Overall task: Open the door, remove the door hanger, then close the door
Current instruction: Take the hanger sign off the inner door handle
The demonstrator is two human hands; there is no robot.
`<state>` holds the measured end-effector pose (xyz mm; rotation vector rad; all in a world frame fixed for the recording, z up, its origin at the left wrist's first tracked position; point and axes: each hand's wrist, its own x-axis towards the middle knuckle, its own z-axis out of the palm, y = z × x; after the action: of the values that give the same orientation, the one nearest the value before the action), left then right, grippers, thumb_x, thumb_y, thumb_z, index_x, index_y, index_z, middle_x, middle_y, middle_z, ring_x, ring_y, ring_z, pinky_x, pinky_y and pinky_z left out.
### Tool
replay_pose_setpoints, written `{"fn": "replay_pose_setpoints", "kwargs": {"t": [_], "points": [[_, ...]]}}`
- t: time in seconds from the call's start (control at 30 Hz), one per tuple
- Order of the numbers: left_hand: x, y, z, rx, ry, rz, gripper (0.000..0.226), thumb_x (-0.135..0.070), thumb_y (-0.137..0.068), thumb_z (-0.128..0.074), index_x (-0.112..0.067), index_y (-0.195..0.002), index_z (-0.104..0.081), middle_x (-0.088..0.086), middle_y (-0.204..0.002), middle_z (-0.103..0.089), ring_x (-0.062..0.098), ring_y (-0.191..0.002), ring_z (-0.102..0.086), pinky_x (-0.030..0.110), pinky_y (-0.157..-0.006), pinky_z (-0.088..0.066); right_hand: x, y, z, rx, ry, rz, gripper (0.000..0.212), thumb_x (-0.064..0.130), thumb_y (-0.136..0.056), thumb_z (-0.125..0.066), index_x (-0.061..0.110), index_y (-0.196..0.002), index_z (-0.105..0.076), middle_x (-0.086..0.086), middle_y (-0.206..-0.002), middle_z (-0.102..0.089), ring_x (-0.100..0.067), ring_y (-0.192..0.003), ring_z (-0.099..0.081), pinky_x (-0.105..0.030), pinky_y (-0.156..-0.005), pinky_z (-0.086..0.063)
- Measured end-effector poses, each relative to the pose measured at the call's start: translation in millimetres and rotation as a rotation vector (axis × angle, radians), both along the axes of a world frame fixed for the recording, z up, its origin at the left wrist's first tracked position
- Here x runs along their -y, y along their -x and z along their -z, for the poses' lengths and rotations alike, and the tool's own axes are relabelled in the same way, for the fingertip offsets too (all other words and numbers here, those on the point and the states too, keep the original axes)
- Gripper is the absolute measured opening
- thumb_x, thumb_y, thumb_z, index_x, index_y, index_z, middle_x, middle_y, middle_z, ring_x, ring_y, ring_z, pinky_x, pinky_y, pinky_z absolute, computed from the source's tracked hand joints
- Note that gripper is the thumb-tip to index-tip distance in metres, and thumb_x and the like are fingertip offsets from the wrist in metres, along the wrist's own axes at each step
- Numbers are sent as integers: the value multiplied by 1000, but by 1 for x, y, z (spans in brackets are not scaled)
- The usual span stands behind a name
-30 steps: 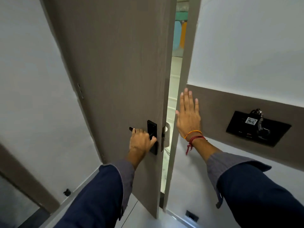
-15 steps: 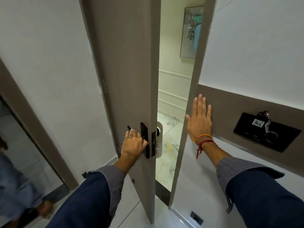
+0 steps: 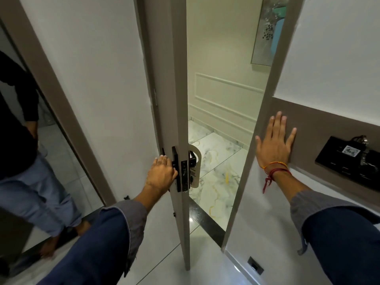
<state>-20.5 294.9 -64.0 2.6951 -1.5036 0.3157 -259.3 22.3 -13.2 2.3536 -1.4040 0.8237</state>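
Taupe wood-grain laminate covers the door (image 3: 164, 79), which stands open and is seen almost edge-on, its narrow edge facing the camera. A black rectangular lock plate (image 3: 184, 175) is set into that edge, with a black handle (image 3: 174, 159) on the near face. On the far side, a pale card door hanger (image 3: 195, 169), rounded at the top and printed with small dark text, hangs from the outer handle and shows just past the door edge.

The left hand (image 3: 161, 174) is closed around the near handle, knuckles up, fingers wrapped over the lever, forearm reaching forward from a dark blue sleeve with a grey cuff. The right hand (image 3: 274, 145) holds nothing: it lies flat and fully spread against a matt brown wall panel (image 3: 329, 128) beside the door frame (image 3: 265, 124), fingers pointing up. An orange thread and a red knotted thread (image 3: 275, 171) circle its wrist.

To the right on the same panel sits a glossy black switch plate (image 3: 345, 163) with a white sticker and a metal key ring on it. Beyond the gap lies a glossy marble floor (image 3: 216, 173) with grey and yellow veins, a dark stone threshold (image 3: 205, 219), cream panelled walls and a framed abstract painting (image 3: 267, 31). On the left, a mirror (image 3: 30, 140) with a taupe frame reflects a person in blue jeans and bare feet. White glossy tiles cover the near floor.
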Motion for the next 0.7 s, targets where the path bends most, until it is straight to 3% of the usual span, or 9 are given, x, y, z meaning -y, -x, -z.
{"fn": "replay_pose_setpoints", "kwargs": {"t": [0.23,0.43,0.5,0.57,0.63,0.7], "points": [[-32,-19,5,11,26,-19,51,-33,-103,-35,-1,-142,-42,22,-148,-46,34,-140,-39,44,-121,-29,13,5,11,-9,11,-38,80,42,-99,-30,3,-164,-6,-13,-175,3,-31,-163,-3,-67,-127,-7],[-54,-36,6,12,47,-3,52,-33,-102,-40,1,-141,-44,24,-146,-49,35,-138,-44,44,-119,-31,-15,-54,16,0,-180,-40,87,30,-98,-55,3,-165,-7,-20,-173,1,-38,-162,-2,-72,-121,-2],[-59,-42,7,33,43,12,50,-33,-101,-43,1,-138,-47,25,-143,-52,36,-135,-48,45,-117,-34,-31,-86,23,-14,-373,-251,78,36,-105,-49,8,-166,-10,-17,-174,-3,-36,-162,-7,-66,-126,-8],[-63,-49,9,70,36,33,50,-34,-100,-45,1,-135,-50,25,-139,-55,36,-132,-51,46,-115,-37,-52,-118,28,2,-628,-560,71,43,-107,-48,11,-165,-21,-13,-173,-17,-32,-160,-19,-50,-130,-14],[-66,-58,10,108,16,68,50,-35,-99,-46,1,-133,-53,25,-135,-59,36,-128,-54,46,-112,-39,-75,-146,26,-62,-829,-785,65,50,-105,-50,13,-157,-41,-9,-165,-40,-27,-153,-38,-43,-127,-28],[-68,-69,13,152,8,112,51,-37,-99,-41,2,-130,-56,25,-132,-61,37,-126,-56,47,-111,-41,-94,-173,25,-185,-846,-823,56,55,-103,-51,14,-139,-61,-9,-144,-63,-26,-134,-59,-45,-115,-46]]}}
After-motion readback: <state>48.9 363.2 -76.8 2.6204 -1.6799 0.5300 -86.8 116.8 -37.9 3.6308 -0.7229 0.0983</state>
